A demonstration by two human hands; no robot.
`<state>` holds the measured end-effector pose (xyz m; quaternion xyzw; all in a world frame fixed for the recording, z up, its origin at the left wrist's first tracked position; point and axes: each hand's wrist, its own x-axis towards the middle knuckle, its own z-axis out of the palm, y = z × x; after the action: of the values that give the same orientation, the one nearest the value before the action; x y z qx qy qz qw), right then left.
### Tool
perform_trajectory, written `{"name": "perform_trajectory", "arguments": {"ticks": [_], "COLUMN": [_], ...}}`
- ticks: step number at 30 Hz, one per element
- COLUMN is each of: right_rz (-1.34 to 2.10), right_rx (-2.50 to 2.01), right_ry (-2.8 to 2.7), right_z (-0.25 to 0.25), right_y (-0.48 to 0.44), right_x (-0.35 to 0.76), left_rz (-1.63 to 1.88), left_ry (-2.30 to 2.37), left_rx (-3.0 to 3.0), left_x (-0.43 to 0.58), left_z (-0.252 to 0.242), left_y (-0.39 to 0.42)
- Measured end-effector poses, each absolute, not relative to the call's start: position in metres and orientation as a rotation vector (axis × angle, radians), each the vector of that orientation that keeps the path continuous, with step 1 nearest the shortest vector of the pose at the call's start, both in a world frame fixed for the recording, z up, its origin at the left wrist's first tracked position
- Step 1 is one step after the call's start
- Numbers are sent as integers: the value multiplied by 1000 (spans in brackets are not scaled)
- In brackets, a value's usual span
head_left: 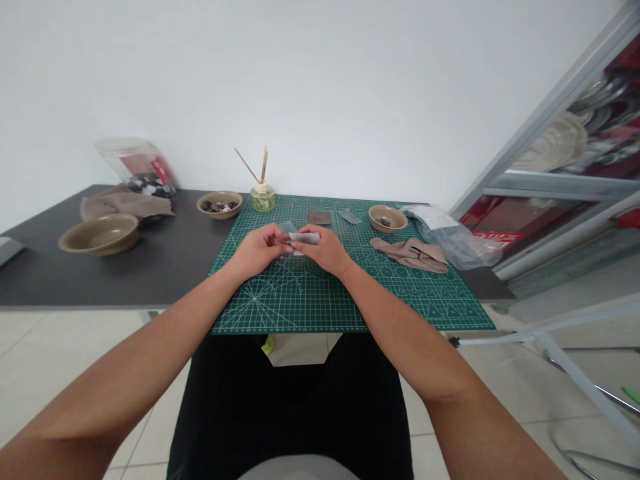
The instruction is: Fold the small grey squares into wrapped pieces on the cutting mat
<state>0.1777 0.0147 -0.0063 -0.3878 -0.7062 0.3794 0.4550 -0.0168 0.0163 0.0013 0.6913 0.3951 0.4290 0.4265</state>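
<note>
Hands: left hand point(260, 250) and right hand point(324, 250) meet over the cutting mat point(400, 297), fingertips of both pinched on one grey scrap point(306, 237)
Grey scrap: held between the hands, seemingly clear of the mat, spread flat, probably to keep it taut and in view
Supplies: small bowl point(387, 218), beige cloth point(413, 253) and brown patch point(319, 217) sit along the far side, reachable yet out of the hands' way

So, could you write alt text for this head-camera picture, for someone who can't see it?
A person's left hand and right hand pinch a small grey piece between them above a green cutting mat on a dark table. Around them sit tan bowls, a reed diffuser, a folded beige cloth and a plastic bag.
</note>
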Motion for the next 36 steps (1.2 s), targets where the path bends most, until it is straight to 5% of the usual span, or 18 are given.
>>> {"name": "perform_trajectory", "arguments": {"ticks": [36], "right_rz": [781], "right_rx": [-971], "right_ry": [-1880], "right_z": [-2], "right_y": [9], "right_x": [179], "left_rz": [1021], "left_ry": [1007], "left_rx": [1770], "left_x": [-20], "left_z": [-2], "left_y": [19]}}
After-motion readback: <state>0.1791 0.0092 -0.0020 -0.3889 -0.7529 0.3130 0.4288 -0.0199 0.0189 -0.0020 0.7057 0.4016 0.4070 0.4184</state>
